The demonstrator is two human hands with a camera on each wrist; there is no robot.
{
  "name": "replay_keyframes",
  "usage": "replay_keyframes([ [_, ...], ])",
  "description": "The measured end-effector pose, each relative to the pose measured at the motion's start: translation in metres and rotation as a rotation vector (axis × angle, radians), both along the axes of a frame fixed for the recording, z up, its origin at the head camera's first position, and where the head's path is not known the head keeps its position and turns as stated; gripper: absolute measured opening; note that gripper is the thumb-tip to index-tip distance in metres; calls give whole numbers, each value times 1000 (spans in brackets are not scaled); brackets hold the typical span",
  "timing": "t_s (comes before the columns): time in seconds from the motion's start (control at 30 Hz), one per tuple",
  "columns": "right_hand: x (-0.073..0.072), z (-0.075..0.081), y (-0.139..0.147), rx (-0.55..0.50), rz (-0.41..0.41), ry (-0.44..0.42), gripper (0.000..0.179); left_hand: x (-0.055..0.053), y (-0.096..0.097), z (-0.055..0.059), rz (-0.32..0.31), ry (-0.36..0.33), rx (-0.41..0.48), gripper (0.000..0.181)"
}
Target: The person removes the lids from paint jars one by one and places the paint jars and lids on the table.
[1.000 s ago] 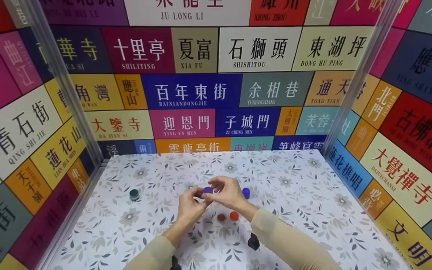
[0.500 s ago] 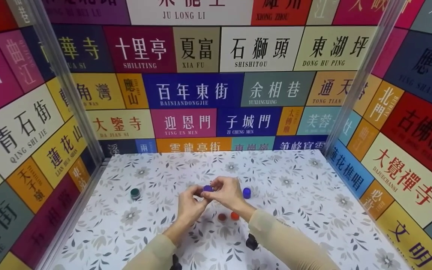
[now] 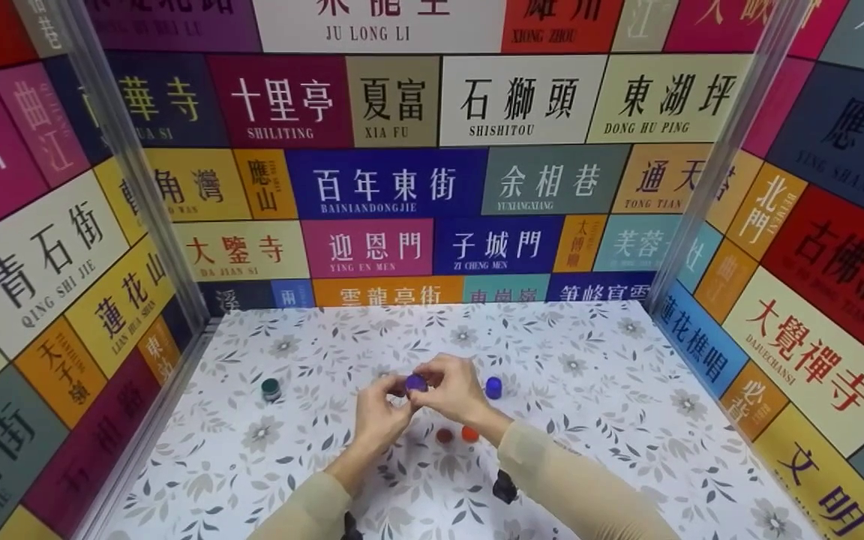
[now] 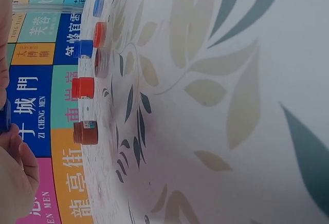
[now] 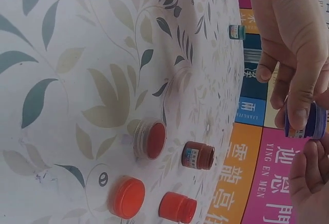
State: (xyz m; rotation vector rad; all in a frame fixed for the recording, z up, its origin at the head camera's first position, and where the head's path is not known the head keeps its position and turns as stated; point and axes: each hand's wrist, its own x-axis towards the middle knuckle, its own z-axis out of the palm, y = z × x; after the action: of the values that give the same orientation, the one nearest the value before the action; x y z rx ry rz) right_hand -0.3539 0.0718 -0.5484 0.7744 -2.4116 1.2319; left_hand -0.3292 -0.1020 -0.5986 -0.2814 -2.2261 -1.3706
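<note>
Above the middle of the table, both hands hold a small purple paint jar (image 3: pixel 416 383). My left hand (image 3: pixel 382 411) grips its labelled side, with the thumb lying along the jar (image 5: pixel 298 124) in the right wrist view. My right hand (image 3: pixel 456 386) pinches the other side, where a darker band looks like the lid. The left wrist view catches only the jar's edge (image 4: pixel 4 117) between the hands. Below them lie a brown lid (image 3: pixel 444 435) and an orange lid (image 3: pixel 469 433). A brown jar (image 5: pixel 198 155) and an orange jar (image 5: pixel 177 207) stand beyond these lids.
A blue jar (image 3: pixel 493 387) stands right of the hands; a blue lid (image 4: pixel 98 6) shows in the left wrist view. Far left is a green jar (image 3: pixel 271 389). Sign-covered panels (image 3: pixel 387 182) enclose the flower-patterned table (image 3: pixel 567 337) at the back and sides.
The purple jar has tilted between the hands, so more of its round end shows. My right fingers have shifted slightly down and left around it. The jars and lids on the table stay put.
</note>
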Motion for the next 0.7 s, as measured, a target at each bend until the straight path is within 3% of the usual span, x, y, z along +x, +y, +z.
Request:
replay_keyframes([
  [0.2,0,0,-1,-20,32,-4,29,0,-2,-2,0,-2,-10,23],
  [0.5,-2,1,0,-32,33,-43,34,-1,-4,2,-8,-97,10,34],
  [0.7,-1,0,-1,-47,25,-25,33,-1,-7,1,7,-123,17,36],
])
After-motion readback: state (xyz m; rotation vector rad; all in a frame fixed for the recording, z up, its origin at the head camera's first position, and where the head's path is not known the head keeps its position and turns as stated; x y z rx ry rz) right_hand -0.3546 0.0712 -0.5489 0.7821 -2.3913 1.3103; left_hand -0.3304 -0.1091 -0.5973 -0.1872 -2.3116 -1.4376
